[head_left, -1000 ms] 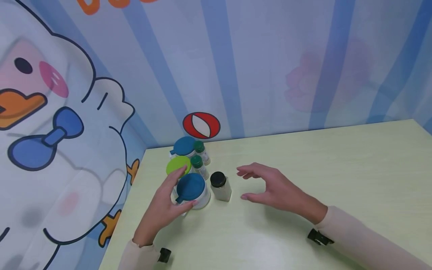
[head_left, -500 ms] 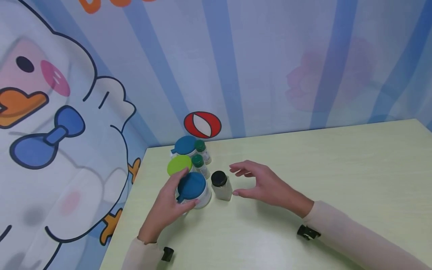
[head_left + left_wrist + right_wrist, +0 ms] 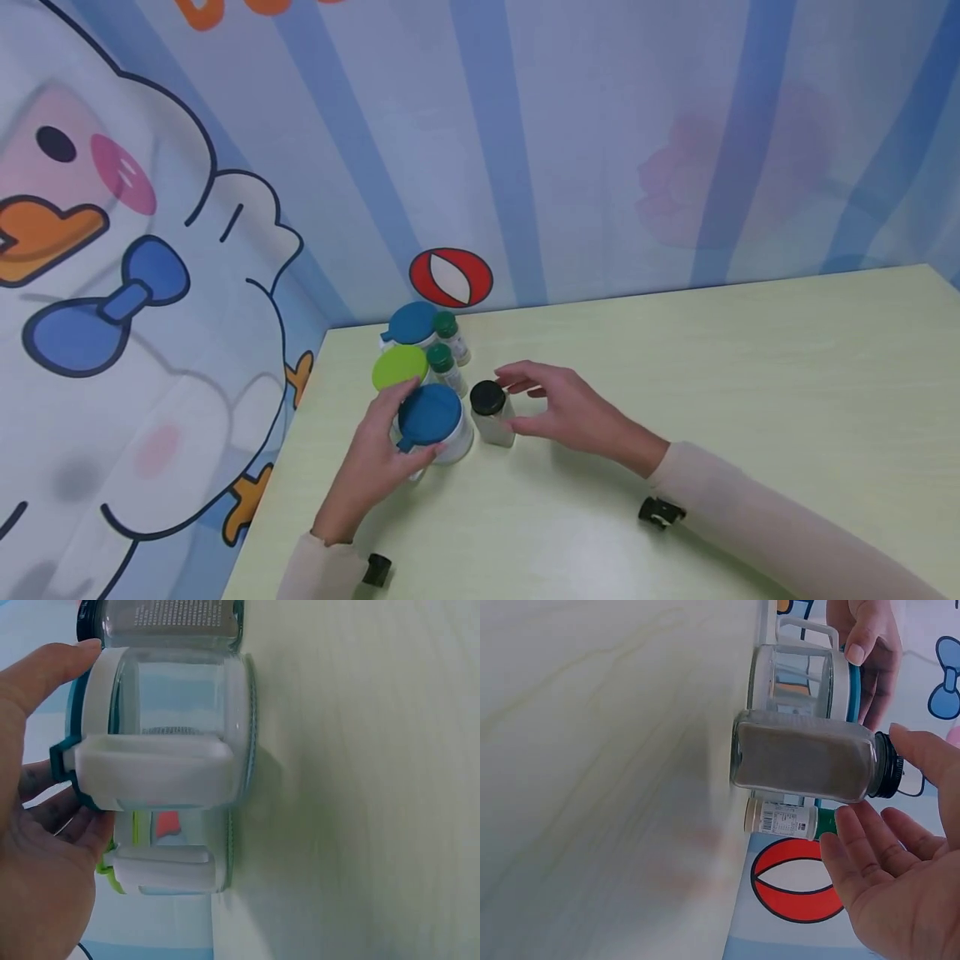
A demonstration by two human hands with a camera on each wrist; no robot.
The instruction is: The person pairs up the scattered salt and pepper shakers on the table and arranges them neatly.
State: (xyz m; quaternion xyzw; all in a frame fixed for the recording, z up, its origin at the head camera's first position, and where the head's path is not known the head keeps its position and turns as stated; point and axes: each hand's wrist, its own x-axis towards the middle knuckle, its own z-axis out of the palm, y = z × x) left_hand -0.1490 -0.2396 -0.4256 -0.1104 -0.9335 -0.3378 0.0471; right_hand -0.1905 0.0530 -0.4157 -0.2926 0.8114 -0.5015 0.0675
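Against a striped blue wall point(image 3: 600, 167) stands a pale table point(image 3: 750, 375), with lidded vessels gathered at its left end. The left hand point(image 3: 371, 462) curves thumb and fingers round the lid rim of the near blue-lidded mug point(image 3: 431, 414); the right hand point(image 3: 566, 408) has thumb and fingers parted on either side of the black-capped bottle point(image 3: 493, 427), and I cannot tell whether it grips yet. That mug stands just beside the bottle, nearest the person, with a green-lidded mug point(image 3: 393, 364) and a far blue-lidded mug point(image 3: 412, 322) behind it. Smallest are two green-capped vials point(image 3: 446, 375) near the bottle.

The mug looks stiff, clear-walled and probably breakable; its smooth sides could slip, so the body or white handle point(image 3: 154, 769) seems a surer hold than the lid alone. The bottle looks rigid and smooth too, likely moderately light; its flat sides below the cap should suit a thumb-and-fingers pinch.

Compared with half a second ago, the right hand has come in from the right to the bottle, which stays put, while left hand and mug sit slightly further right.
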